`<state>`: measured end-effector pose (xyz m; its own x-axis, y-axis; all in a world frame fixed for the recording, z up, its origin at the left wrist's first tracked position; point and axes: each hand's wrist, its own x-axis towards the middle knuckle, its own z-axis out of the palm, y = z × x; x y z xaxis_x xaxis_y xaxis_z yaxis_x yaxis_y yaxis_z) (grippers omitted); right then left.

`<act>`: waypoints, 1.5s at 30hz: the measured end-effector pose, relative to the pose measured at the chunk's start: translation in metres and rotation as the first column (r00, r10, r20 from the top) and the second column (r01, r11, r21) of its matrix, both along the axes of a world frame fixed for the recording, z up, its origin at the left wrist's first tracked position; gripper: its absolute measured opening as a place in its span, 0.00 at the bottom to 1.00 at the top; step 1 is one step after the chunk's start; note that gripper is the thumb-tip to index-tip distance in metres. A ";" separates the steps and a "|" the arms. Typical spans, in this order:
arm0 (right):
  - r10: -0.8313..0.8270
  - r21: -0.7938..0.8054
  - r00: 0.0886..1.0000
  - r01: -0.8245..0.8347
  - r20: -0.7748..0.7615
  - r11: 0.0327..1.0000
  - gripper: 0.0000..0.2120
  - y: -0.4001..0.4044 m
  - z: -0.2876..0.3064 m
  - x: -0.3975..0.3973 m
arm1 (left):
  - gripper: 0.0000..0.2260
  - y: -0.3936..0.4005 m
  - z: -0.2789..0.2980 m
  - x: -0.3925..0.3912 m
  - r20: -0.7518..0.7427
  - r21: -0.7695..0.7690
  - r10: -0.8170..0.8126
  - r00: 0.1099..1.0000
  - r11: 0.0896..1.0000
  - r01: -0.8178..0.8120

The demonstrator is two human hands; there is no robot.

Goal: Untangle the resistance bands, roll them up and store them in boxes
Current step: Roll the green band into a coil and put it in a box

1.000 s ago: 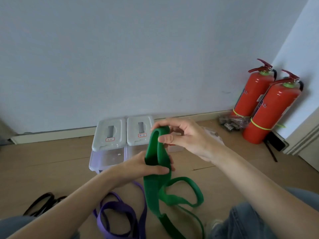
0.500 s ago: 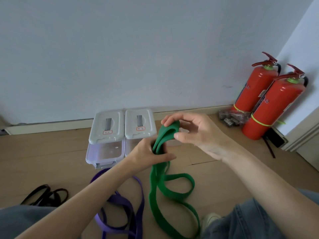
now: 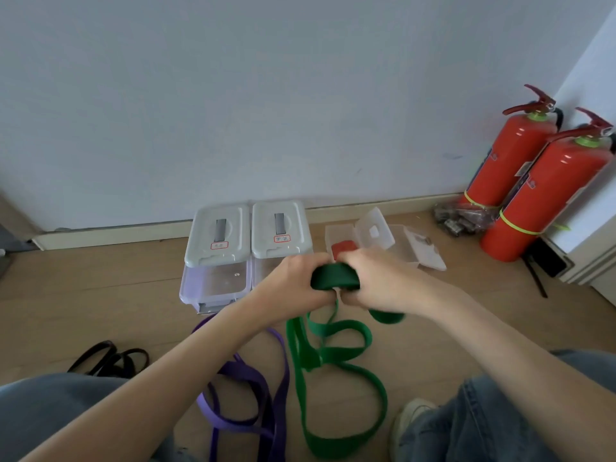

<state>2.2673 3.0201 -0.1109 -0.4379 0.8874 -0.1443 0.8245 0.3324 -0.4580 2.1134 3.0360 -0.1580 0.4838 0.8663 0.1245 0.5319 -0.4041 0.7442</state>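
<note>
bands 3 point(image 3: 335, 378) (green, purple, black) | lidded boxes 2 point(image 3: 220, 235) | extinguishers 2 point(image 3: 513, 168)

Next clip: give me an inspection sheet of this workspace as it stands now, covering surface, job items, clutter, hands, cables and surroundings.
Surface: wooden floor, person seated on it.
Job's things: green resistance band, top end bunched between both hands, the rest looped on the floor; purple resistance band and black resistance band lie loose; two lidded storage boxes stand side by side by the wall; an open clear box beside them holds something red.
Clutter: dark plastic-wrapped bundle by the extinguishers.
Hands: left hand and right hand each have a grip on the green band.
Cables: nothing seen.
Surroundings: plain wall; two red fire extinguishers in the corner.
</note>
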 end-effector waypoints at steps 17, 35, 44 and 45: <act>-0.139 -0.286 0.990 0.124 -0.035 0.950 0.28 0.013 0.013 0.051 | 0.04 0.009 0.069 -0.038 0.178 -0.204 0.089 0.980 0.978 -0.052; -0.242 -0.277 0.351 -0.052 -0.905 0.959 0.06 -0.002 0.026 0.006 | 0.11 -0.014 -0.043 -0.011 0.097 -0.443 -0.006 0.995 0.895 0.049; -0.178 -0.285 0.963 0.232 0.203 0.930 0.29 0.016 -0.013 0.053 | 0.04 0.005 0.032 -0.036 0.391 -0.322 0.191 0.900 0.945 -0.061; -0.160 -0.328 0.973 0.206 0.164 0.922 0.41 0.013 -0.013 0.052 | 0.05 0.000 0.036 -0.031 0.308 -0.277 0.099 0.946 0.961 -0.010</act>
